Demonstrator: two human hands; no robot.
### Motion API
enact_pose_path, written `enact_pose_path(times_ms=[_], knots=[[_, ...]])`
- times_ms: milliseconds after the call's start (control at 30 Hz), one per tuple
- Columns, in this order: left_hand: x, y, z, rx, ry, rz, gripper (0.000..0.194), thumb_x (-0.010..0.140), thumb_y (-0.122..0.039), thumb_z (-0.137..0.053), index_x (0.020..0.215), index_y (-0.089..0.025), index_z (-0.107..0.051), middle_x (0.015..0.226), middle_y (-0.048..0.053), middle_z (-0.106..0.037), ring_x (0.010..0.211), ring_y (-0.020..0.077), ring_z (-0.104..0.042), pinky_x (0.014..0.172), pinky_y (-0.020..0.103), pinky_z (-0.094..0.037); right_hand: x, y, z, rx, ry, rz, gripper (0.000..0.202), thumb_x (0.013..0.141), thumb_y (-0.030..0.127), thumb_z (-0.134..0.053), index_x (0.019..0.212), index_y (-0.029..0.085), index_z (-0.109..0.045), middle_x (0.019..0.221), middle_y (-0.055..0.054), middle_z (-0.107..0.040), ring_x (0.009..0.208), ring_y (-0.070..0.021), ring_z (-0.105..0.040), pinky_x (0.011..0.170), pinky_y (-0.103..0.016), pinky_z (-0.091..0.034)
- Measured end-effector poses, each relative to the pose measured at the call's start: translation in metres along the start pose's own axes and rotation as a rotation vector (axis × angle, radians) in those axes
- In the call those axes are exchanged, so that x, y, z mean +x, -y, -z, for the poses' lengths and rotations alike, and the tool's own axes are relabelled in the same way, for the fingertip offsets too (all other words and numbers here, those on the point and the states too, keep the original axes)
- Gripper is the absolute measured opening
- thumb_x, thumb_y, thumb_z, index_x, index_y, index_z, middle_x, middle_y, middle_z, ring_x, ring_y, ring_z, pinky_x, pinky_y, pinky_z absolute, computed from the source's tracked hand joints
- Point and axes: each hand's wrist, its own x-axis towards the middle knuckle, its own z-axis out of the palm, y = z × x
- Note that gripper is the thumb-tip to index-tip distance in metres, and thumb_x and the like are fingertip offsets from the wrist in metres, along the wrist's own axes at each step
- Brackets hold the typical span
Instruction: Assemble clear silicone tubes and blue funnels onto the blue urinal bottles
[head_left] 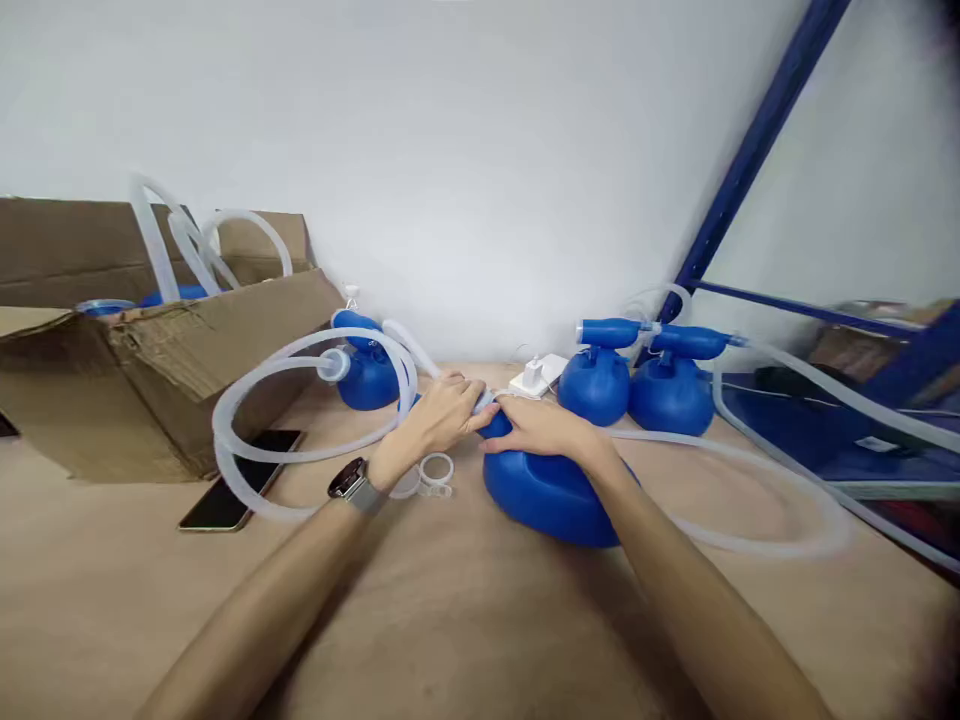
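A squat blue plastic bottle (551, 505) lies tilted on the table in front of me, its neck pointing left. My right hand (541, 424) is closed around the neck, the fingers partly hiding it. My left hand (444, 408) grips a clear tube fitting (484, 401) at the mouth of the neck. Whether the fitting sits inside or over the mouth is hidden by my fingers. A white ring (436, 467) and small clear plastic parts lie just below my left hand. Left of it, a translucent hose (225, 420) lies coiled.
An open cardboard box (217, 330) with hoses stands at left, a phone (240, 485) beside it. Another blue bottle (369, 382) stands behind the coil. Two more, the nearer-left bottle (594, 388) and right bottle (671, 398), stand near a white charger (533, 374) and a blue rack (739, 190).
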Motion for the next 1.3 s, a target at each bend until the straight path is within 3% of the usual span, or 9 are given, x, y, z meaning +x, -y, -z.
enact_pose_path(times_ms=[333,467,567,633,733,867,1033,1167,1300], knots=[[0.001,0.001,0.002,-0.050,-0.076,-0.040,0.039,0.104,-0.049,-0.041,0.093,-0.019,-0.063,0.076,0.005,-0.070,0.083,0.0251,-0.070,0.109,0.047,-0.046,-0.004,-0.002,0.004,-0.013,-0.010,0.020,0.045,0.084,0.059,-0.071,0.105,0.020,-0.062,0.108,-0.011,-0.074,0.096,-0.0311,-0.070,0.081,-0.033,-0.048],[-0.001,-0.003,0.007,0.090,-0.277,-0.137,0.036,0.100,-0.048,-0.050,0.102,-0.016,-0.066,0.090,0.008,-0.074,0.092,0.0254,-0.069,0.115,0.055,-0.035,-0.003,-0.001,0.002,-0.011,0.002,0.000,0.044,0.083,0.059,-0.070,0.101,0.020,-0.059,0.106,-0.011,-0.073,0.091,-0.0301,-0.069,0.075,-0.033,-0.047],[-0.008,-0.005,0.002,0.243,-0.579,-0.211,0.031,0.097,-0.047,-0.057,0.093,-0.017,-0.067,0.089,0.009,-0.073,0.086,0.0247,-0.067,0.092,0.046,-0.047,-0.002,-0.001,0.000,-0.021,0.014,-0.009,0.041,0.084,0.057,-0.067,0.099,0.021,-0.058,0.103,-0.011,-0.073,0.089,-0.0299,-0.069,0.071,-0.033,-0.046],[-0.013,-0.003,-0.006,0.303,-0.643,-0.228,0.035,0.096,-0.049,-0.059,0.078,-0.020,-0.064,0.071,0.005,-0.066,0.069,0.0205,-0.061,0.069,0.036,-0.045,-0.002,-0.001,0.001,-0.009,0.028,-0.014,0.041,0.084,0.058,-0.067,0.099,0.021,-0.058,0.102,-0.010,-0.073,0.087,-0.0297,-0.069,0.070,-0.032,-0.046],[-0.020,0.004,-0.015,0.288,-0.551,-0.177,0.039,0.097,-0.053,-0.057,0.079,-0.020,-0.066,0.064,0.003,-0.060,0.060,0.0177,-0.057,0.058,0.032,-0.037,-0.004,-0.002,0.005,0.024,0.025,-0.017,0.042,0.083,0.057,-0.069,0.101,0.019,-0.061,0.101,-0.011,-0.074,0.087,-0.0291,-0.069,0.071,-0.032,-0.047],[-0.026,0.012,-0.017,0.196,-0.394,-0.016,0.051,0.097,-0.060,-0.052,0.115,-0.017,-0.072,0.063,0.002,-0.062,0.058,0.0175,-0.060,0.056,0.029,-0.037,-0.006,-0.004,0.010,0.057,0.022,-0.005,0.043,0.082,0.055,-0.072,0.103,0.019,-0.063,0.100,-0.010,-0.074,0.086,-0.0279,-0.069,0.073,-0.032,-0.048],[-0.020,-0.006,-0.011,-0.030,-0.085,0.209,0.069,0.096,-0.065,-0.051,0.149,-0.021,-0.052,0.068,0.002,-0.069,0.061,0.0197,-0.064,0.058,0.027,-0.038,-0.005,-0.008,0.008,0.070,0.012,0.010,0.039,0.082,0.051,-0.073,0.101,0.018,-0.065,0.100,-0.010,-0.073,0.087,-0.0267,-0.069,0.076,-0.032,-0.049],[-0.010,-0.035,-0.009,-0.294,-0.057,0.404,0.059,0.096,-0.065,-0.052,0.142,-0.027,-0.057,0.079,0.002,-0.074,0.075,0.0229,-0.071,0.067,0.028,-0.045,-0.003,-0.009,0.004,0.130,0.010,0.051,0.028,0.082,0.043,-0.074,0.096,0.019,-0.066,0.098,-0.006,-0.073,0.086,-0.0248,-0.068,0.074,-0.031,-0.049],[-0.003,-0.046,-0.006,-0.247,-0.027,0.496,0.048,0.102,-0.061,-0.042,0.130,-0.027,-0.062,0.087,0.006,-0.076,0.084,0.0277,-0.073,0.070,0.031,-0.046,-0.003,-0.010,0.002,0.124,-0.027,0.069,0.033,0.082,0.047,-0.075,0.098,0.019,-0.066,0.100,-0.007,-0.072,0.091,-0.0265,-0.068,0.081,-0.033,-0.049]])
